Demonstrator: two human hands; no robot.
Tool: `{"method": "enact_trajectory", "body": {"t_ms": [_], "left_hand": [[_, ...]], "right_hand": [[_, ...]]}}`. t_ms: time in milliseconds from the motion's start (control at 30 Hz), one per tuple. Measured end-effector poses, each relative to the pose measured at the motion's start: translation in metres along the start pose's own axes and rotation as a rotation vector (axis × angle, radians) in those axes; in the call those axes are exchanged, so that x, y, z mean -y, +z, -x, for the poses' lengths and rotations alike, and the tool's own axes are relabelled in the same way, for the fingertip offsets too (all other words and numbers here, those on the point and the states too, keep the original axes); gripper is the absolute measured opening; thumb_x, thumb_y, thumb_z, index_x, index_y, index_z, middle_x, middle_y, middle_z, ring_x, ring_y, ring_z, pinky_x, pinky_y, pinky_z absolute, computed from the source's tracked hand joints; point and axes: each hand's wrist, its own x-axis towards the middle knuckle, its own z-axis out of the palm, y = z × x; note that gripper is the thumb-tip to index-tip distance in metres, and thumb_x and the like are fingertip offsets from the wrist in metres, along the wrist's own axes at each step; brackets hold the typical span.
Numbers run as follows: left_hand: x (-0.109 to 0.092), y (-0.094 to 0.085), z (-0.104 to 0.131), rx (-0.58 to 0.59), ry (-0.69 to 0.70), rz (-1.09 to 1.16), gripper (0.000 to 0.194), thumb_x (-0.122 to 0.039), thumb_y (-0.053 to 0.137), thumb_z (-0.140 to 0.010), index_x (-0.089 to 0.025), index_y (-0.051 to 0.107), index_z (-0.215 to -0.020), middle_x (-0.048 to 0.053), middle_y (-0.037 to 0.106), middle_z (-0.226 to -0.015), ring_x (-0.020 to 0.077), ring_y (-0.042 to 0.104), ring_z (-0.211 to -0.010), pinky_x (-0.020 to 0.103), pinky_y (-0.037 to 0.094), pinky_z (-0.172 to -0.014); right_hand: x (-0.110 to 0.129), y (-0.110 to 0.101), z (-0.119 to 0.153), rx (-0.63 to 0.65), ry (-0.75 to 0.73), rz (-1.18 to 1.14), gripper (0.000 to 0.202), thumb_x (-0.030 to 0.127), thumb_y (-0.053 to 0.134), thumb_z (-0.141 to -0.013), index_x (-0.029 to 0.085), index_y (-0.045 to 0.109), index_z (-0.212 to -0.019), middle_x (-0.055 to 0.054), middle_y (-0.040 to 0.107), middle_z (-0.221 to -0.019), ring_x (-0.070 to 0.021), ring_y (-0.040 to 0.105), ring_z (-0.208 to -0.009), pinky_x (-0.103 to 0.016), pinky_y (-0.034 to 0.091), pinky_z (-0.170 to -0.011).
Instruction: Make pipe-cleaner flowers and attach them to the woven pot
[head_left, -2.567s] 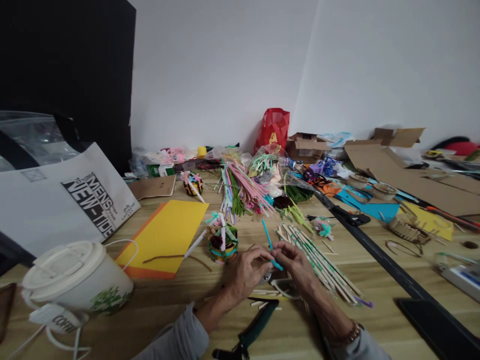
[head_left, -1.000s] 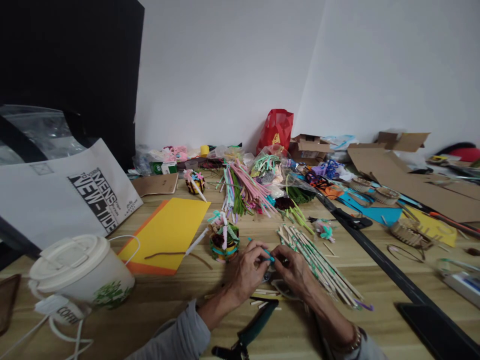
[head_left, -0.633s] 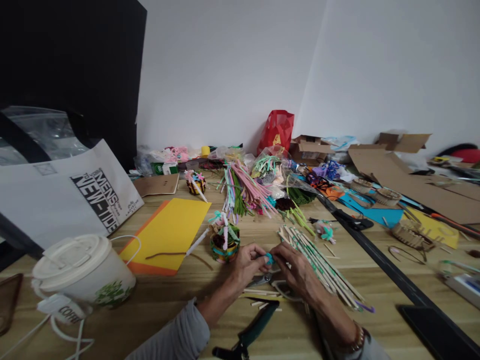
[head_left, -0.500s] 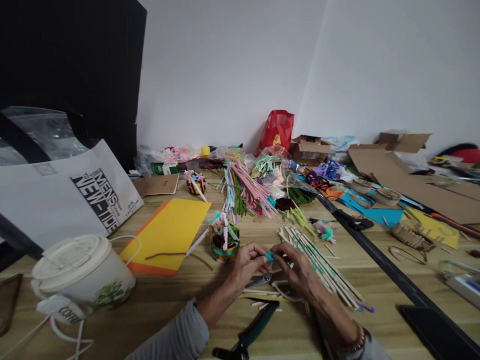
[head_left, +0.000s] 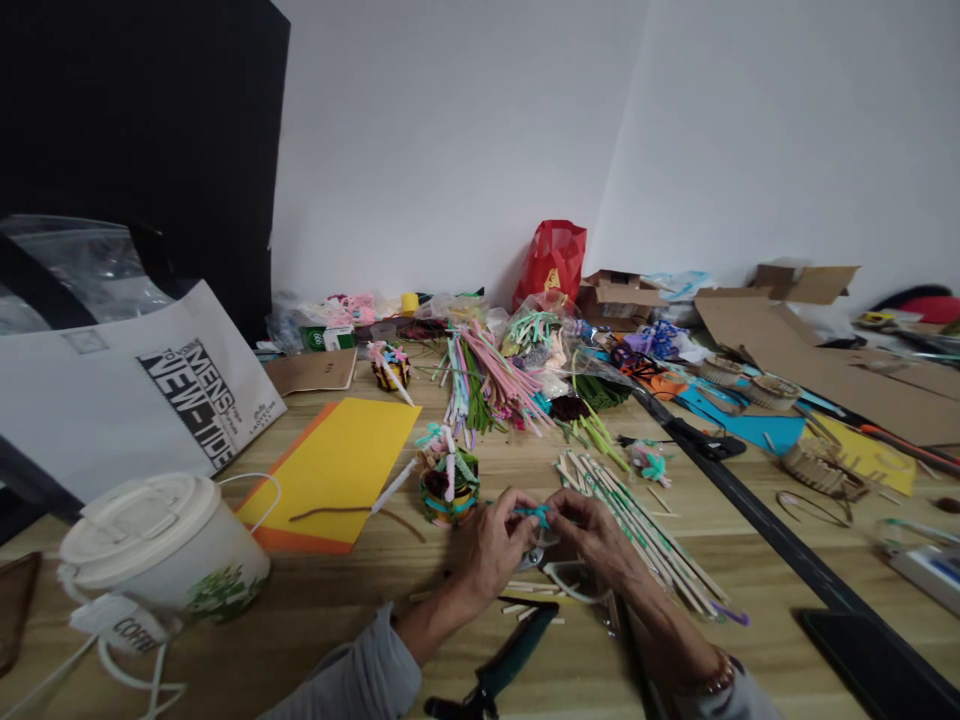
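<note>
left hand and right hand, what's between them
In the head view, a small blue fuzzy piece is between them, held by the left hand and the right hand. Scissors partly show below it.

On my worktop [head_left: 375, 640], a cup [head_left: 161, 540] sits left of my hands [head_left: 495, 545], sticks [head_left: 637, 535] lie right, and a bag [head_left: 553, 265] stands behind.

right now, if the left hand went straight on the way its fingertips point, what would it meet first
Probably the bare right hand, which faces the left hand across the bright-blue fuzzy twisted stem pinched between them; the exact depth is hard to judge.
</note>
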Motion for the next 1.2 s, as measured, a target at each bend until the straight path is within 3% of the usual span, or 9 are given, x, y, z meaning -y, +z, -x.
{"method": "enact_trajectory", "body": {"t_ms": [167,400,533,700,900,1067,1200], "left_hand": [[0.005,0.002,0.001,-0.050,0.147,-0.223,0.011,-0.014,0.058,-0.077,-0.021,0.063,-0.083,0.002,0.066,-0.085,0.0153,0.061,-0.073,0.024,0.049,-0.064],[-0.009,-0.006,0.006,-0.037,0.287,-0.496,0.020,-0.012,0.061,-0.079,-0.023,0.066,-0.094,0.005,0.058,-0.115,0.0192,0.059,-0.098,0.032,0.048,-0.085],[-0.013,-0.008,0.009,-0.003,0.401,-0.617,0.023,-0.012,0.058,-0.083,-0.024,0.064,-0.102,0.005,0.060,-0.110,0.0210,0.055,-0.103,0.036,0.045,-0.091],[-0.012,-0.009,0.006,0.005,0.471,-0.571,0.018,-0.010,0.053,-0.087,-0.021,0.065,-0.095,0.005,0.064,-0.100,0.0186,0.058,-0.096,0.032,0.046,-0.086],[-0.003,-0.009,-0.001,-0.027,0.337,-0.370,0.011,-0.011,0.063,-0.078,-0.020,0.068,-0.081,0.002,0.068,-0.086,0.0169,0.061,-0.086,0.027,0.046,-0.078],[-0.009,-0.012,-0.007,0.005,0.060,-0.165,0.004,-0.018,0.069,-0.071,-0.019,0.069,-0.068,0.000,0.068,-0.070,0.0155,0.060,-0.070,0.025,0.044,-0.068],[-0.010,-0.015,-0.012,0.084,-0.143,0.153,0.015,-0.028,0.075,-0.064,-0.015,0.067,-0.064,0.000,0.065,-0.062,0.0130,0.056,-0.060,0.023,0.042,-0.060]], "right_hand": [[-0.005,0.004,-0.001,-0.064,0.057,-0.117,0.041,0.058,0.066,-0.074,0.017,0.061,-0.071,0.003,0.051,-0.058,-0.0116,0.047,-0.052,-0.023,0.039,-0.048],[-0.004,0.007,0.000,-0.085,0.123,-0.254,0.043,0.058,0.072,-0.068,0.016,0.060,-0.068,0.002,0.054,-0.057,-0.0108,0.050,-0.050,-0.024,0.043,-0.049],[-0.003,0.008,0.002,-0.078,0.201,-0.347,0.041,0.056,0.074,-0.067,0.017,0.060,-0.070,0.002,0.058,-0.057,-0.0110,0.053,-0.048,-0.024,0.046,-0.049],[0.002,0.010,0.004,-0.048,0.239,-0.405,0.039,0.053,0.075,-0.067,0.017,0.060,-0.070,0.002,0.059,-0.060,-0.0117,0.058,-0.052,-0.023,0.046,-0.051],[0.003,0.010,0.003,-0.001,0.227,-0.380,0.044,0.058,0.074,-0.067,0.016,0.059,-0.070,0.002,0.058,-0.057,-0.0094,0.054,-0.048,-0.020,0.042,-0.047],[0.013,0.004,0.004,0.060,0.151,-0.348,0.044,0.058,0.074,-0.067,0.017,0.059,-0.072,0.003,0.057,-0.058,-0.0085,0.051,-0.048,-0.019,0.040,-0.046],[0.020,0.001,0.006,0.096,0.100,-0.316,0.042,0.057,0.071,-0.071,0.017,0.060,-0.074,0.002,0.058,-0.061,-0.0112,0.054,-0.053,-0.023,0.044,-0.051]]}}
